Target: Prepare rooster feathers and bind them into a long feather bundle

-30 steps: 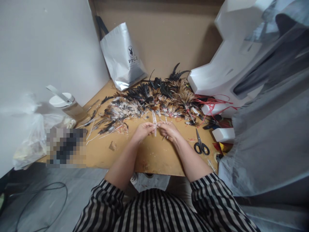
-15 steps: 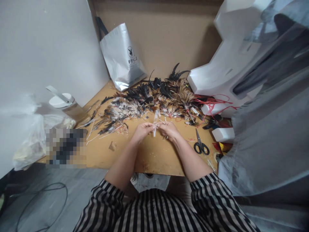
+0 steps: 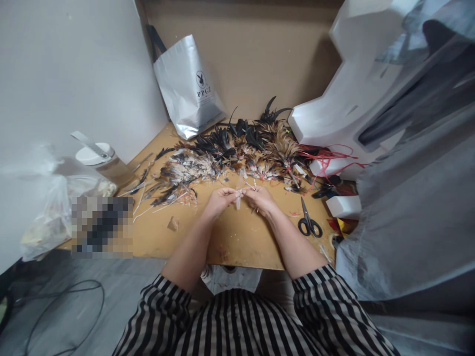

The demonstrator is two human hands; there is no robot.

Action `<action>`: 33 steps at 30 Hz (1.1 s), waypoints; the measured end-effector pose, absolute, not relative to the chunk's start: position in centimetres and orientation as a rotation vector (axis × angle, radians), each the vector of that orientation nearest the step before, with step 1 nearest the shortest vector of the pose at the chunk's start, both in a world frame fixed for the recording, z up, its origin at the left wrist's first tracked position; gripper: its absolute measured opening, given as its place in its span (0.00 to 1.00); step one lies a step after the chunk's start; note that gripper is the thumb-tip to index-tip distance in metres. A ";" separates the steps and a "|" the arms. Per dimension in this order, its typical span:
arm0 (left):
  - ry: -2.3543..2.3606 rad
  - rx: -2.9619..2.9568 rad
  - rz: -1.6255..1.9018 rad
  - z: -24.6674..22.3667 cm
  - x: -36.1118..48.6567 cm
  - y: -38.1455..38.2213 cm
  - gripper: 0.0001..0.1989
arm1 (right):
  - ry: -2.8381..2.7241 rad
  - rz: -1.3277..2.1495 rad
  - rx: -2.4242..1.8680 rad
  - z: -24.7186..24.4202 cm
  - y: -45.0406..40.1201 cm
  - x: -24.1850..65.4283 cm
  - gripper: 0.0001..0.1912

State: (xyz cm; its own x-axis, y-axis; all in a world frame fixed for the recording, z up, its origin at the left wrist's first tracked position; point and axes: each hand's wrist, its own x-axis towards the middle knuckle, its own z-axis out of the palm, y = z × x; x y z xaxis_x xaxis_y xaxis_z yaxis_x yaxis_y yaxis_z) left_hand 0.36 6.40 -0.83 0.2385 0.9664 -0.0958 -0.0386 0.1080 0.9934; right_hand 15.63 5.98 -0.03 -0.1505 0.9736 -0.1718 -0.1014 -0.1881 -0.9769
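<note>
Over the front middle of the brown table [image 3: 237, 242], both hands meet fingertip to fingertip. My left hand [image 3: 221, 200] pinches a thin translucent strip [image 3: 239, 201] that runs up and down between the hands. My right hand [image 3: 260, 199] is closed at the same strip, with thin white sticks [image 3: 251, 185] poking out from its fingers. Just beyond the hands lies a wide pile of black, brown and pale feathers [image 3: 222, 153]. Black-handled scissors [image 3: 310, 222] rest to the right of my right hand.
A silver bag [image 3: 189, 89] leans at the back. On the left are a lidded container [image 3: 100, 158], a clear plastic bag [image 3: 50, 217] and a blurred-out dark item. Red strings [image 3: 330, 157], white foam-like pieces [image 3: 343, 206] and a grey cloth [image 3: 404, 212] are on the right.
The translucent strip looks narrower and fainter between the fingers, as if turned. Both hands stay in nearly the same place.
</note>
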 end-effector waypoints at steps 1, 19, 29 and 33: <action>1.047 1.204 0.980 -0.9 0.3 6.4 0.12 | -1.127 1.503 -1.175 0.1 5.9 15.7 0.11; 1.045 1.191 0.967 -1.1 0.4 6.4 0.12 | -1.100 1.395 -1.192 -0.6 6.3 15.5 0.13; 1.028 1.215 0.933 -0.8 0.5 6.2 0.12 | -1.058 1.370 -1.205 -0.9 6.5 15.5 0.11; 1.022 1.150 0.969 -0.8 0.7 6.3 0.17 | -1.115 1.263 -1.227 -0.6 6.3 15.3 0.08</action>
State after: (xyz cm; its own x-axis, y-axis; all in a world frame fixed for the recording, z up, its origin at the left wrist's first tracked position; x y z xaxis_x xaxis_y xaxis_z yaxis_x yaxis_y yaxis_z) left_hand 0.68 6.31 -0.84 0.2528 0.9593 -0.1257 -0.0740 0.1487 0.9861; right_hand 15.34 6.31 -0.60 0.0261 0.9975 -0.0657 -0.0587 -0.0641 -0.9962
